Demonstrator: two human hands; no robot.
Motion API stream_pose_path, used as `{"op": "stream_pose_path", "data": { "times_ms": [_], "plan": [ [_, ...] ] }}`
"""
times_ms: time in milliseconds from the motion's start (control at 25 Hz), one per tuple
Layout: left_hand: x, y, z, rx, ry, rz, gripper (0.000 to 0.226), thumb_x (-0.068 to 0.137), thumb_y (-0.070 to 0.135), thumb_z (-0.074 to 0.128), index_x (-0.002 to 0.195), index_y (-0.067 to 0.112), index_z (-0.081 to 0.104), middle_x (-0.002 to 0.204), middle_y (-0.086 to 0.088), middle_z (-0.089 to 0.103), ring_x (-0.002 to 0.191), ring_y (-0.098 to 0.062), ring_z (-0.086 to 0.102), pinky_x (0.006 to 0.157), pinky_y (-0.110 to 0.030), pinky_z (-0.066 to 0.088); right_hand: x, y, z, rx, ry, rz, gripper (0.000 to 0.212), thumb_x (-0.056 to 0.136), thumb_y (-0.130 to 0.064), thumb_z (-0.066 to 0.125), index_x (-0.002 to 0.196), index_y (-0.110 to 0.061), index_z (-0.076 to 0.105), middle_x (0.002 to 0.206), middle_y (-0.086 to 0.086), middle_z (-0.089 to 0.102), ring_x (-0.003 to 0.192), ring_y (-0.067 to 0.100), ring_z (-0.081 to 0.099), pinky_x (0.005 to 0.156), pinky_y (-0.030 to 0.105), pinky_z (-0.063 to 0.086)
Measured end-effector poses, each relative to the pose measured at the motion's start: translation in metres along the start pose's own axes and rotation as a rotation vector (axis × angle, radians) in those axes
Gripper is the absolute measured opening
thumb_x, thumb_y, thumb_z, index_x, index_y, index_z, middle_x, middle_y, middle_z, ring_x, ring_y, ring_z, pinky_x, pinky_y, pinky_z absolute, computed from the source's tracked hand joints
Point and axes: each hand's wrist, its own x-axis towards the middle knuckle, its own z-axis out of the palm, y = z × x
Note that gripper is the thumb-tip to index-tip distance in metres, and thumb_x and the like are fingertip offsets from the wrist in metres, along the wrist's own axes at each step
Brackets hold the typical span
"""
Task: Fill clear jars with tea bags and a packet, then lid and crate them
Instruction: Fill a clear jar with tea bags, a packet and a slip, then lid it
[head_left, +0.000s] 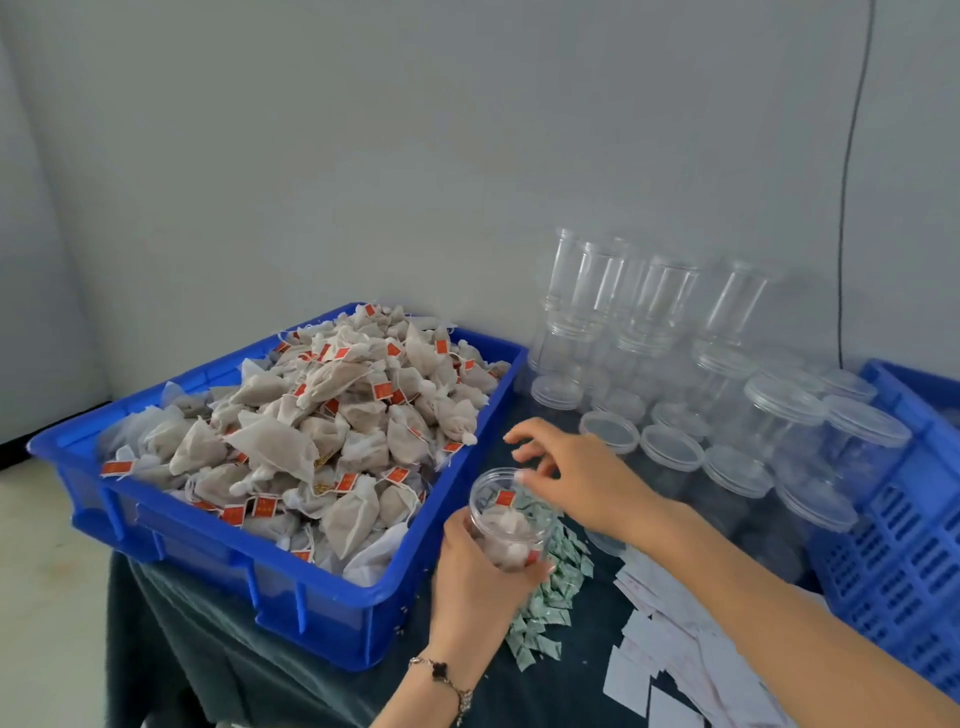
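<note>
Left hand (475, 577) grip wrapped round part-filled jar (506, 519); right hand (566, 470) fingers loose, empty at its mouth; advise holding jar upright, tamping bags down.

A small packing workroom: a blue tray (291, 587) heaped with tea bags (311, 431) sits on the cloth-covered counter (218, 639), rows of empty clear jars (670, 395) right of it, against bare grey wall (363, 156).
</note>
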Motion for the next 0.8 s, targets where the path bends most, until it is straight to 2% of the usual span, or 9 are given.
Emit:
{"op": "stream_pose_path", "data": {
  "times_ms": [80, 120, 280, 320, 440, 560, 680, 760, 800],
  "plan": [
    [-0.003, -0.001, -0.001, -0.021, 0.019, -0.006, 0.085, 0.053, 0.043, 0.090, 0.117, 0.032, 0.036, 0.105, 0.014, 0.054, 0.090, 0.000, 0.056, 0.065, -0.013, 0.046, 0.000, 0.028, 0.010, 0.009, 0.184, 0.099, 0.027, 0.095, -0.023, 0.049, 0.121, -0.028, 0.051, 0.110, -0.006, 0.065, 0.090, 0.008, 0.062, 0.080, 0.028, 0.051],
    [-0.004, -0.002, -0.002, -0.022, 0.023, -0.001, 0.085, 0.052, 0.043, 0.091, 0.117, 0.032, 0.036, 0.105, 0.015, 0.054, 0.091, 0.000, 0.056, 0.066, -0.014, 0.046, -0.001, 0.044, 0.018, -0.051, 0.177, 0.178, 0.026, 0.097, -0.021, 0.047, 0.122, -0.024, 0.053, 0.113, -0.002, 0.065, 0.095, 0.013, 0.062, 0.082, 0.029, 0.049],
    [-0.006, -0.007, -0.007, 0.006, -0.002, 0.031, 0.090, 0.052, 0.041, 0.091, 0.123, 0.028, 0.037, 0.111, 0.014, 0.053, 0.100, -0.005, 0.054, 0.077, -0.019, 0.045, -0.022, 0.095, 0.082, -0.275, -0.241, 0.371, 0.036, 0.092, -0.017, 0.051, 0.129, -0.016, 0.052, 0.127, 0.010, 0.057, 0.114, 0.025, 0.056, 0.092, 0.033, 0.045],
    [-0.006, -0.007, -0.008, 0.012, -0.010, 0.036, 0.092, 0.052, 0.041, 0.091, 0.126, 0.027, 0.037, 0.112, 0.013, 0.053, 0.101, -0.005, 0.054, 0.080, -0.021, 0.047, -0.029, 0.099, 0.096, -0.306, -0.254, 0.365, 0.036, 0.091, -0.017, 0.051, 0.127, -0.014, 0.051, 0.126, 0.010, 0.057, 0.112, 0.026, 0.055, 0.089, 0.032, 0.044],
    [-0.007, -0.009, -0.011, 0.048, -0.024, 0.053, 0.097, 0.053, 0.041, 0.090, 0.131, 0.024, 0.035, 0.115, 0.011, 0.054, 0.104, -0.008, 0.054, 0.089, -0.030, 0.050, -0.038, 0.106, 0.107, -0.315, -0.083, 0.339, 0.023, 0.089, -0.015, 0.051, 0.112, -0.017, 0.051, 0.111, 0.008, 0.062, 0.098, 0.026, 0.058, 0.072, 0.031, 0.040],
    [-0.007, -0.009, -0.009, 0.072, -0.034, 0.066, 0.096, 0.054, 0.041, 0.091, 0.131, 0.024, 0.035, 0.115, 0.010, 0.054, 0.104, -0.009, 0.054, 0.089, -0.029, 0.050, -0.036, 0.100, 0.087, -0.203, 0.080, 0.404, 0.018, 0.087, -0.010, 0.051, 0.099, -0.022, 0.059, 0.098, 0.001, 0.067, 0.093, 0.022, 0.060, 0.071, 0.031, 0.045],
    [-0.009, -0.008, 0.000, 0.075, -0.065, 0.071, 0.093, 0.056, 0.039, 0.090, 0.130, 0.024, 0.036, 0.112, 0.012, 0.053, 0.101, -0.005, 0.053, 0.080, -0.017, 0.047, -0.033, 0.081, 0.047, 0.016, 0.292, 0.403, 0.009, 0.086, -0.018, 0.063, 0.084, -0.026, 0.066, 0.086, -0.009, 0.069, 0.084, 0.010, 0.064, 0.076, 0.028, 0.050],
    [-0.010, -0.006, 0.012, 0.080, -0.101, 0.075, 0.091, 0.057, 0.037, 0.089, 0.129, 0.025, 0.035, 0.107, 0.017, 0.050, 0.094, 0.001, 0.052, 0.064, -0.006, 0.043, -0.040, 0.064, 0.020, 0.181, 0.417, 0.297, 0.018, 0.083, -0.020, 0.070, 0.075, -0.035, 0.062, 0.079, -0.018, 0.067, 0.078, -0.002, 0.063, 0.074, 0.017, 0.050],
    [-0.011, -0.005, 0.018, 0.088, -0.115, 0.078, 0.091, 0.058, 0.038, 0.089, 0.129, 0.026, 0.034, 0.106, 0.019, 0.049, 0.092, 0.002, 0.051, 0.061, -0.006, 0.042, -0.046, 0.056, 0.009, 0.221, 0.409, 0.233, 0.022, 0.081, -0.022, 0.071, 0.073, -0.038, 0.058, 0.076, -0.020, 0.066, 0.077, -0.005, 0.062, 0.071, 0.010, 0.048]
  ]
}}
